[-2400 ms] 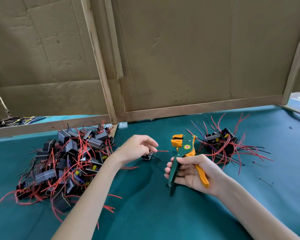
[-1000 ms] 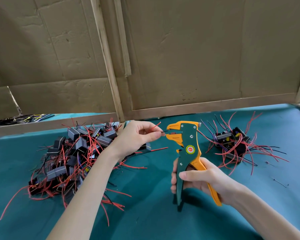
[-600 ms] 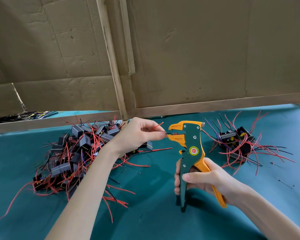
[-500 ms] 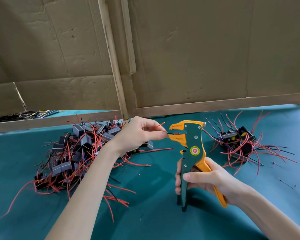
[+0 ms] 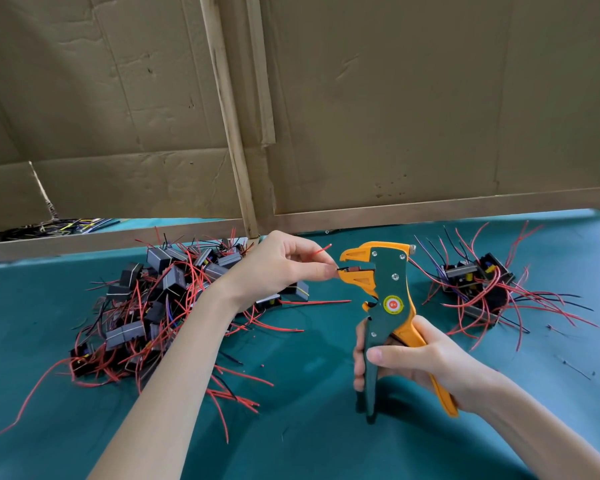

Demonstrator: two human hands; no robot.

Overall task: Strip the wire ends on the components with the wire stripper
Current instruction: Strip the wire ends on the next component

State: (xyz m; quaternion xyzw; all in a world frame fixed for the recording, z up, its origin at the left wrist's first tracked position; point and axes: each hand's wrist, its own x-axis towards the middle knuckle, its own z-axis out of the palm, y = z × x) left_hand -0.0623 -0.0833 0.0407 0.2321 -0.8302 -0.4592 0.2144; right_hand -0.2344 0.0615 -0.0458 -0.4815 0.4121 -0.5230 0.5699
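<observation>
My right hand (image 5: 420, 358) grips the handles of a green and orange wire stripper (image 5: 385, 292), held upright with its jaws pointing left. My left hand (image 5: 281, 265) pinches a dark wire end and holds it in the stripper's jaws. A red wire (image 5: 321, 250) of the same component sticks up past my fingers. The small black component (image 5: 293, 292) hangs partly hidden under my left hand. A big pile of black components with red wires (image 5: 149, 306) lies on the left of the green table.
A smaller heap of components with red and dark wires (image 5: 478, 289) lies at the right. Cardboard panels with wooden frames (image 5: 243, 133) stand along the table's back edge. Loose wire bits lie scattered at the far right (image 5: 572, 365).
My left hand lifted a component off the table and brought its wire to the stripper's jaws. My right hand raised the stripper upright. In the last half second little has moved.
</observation>
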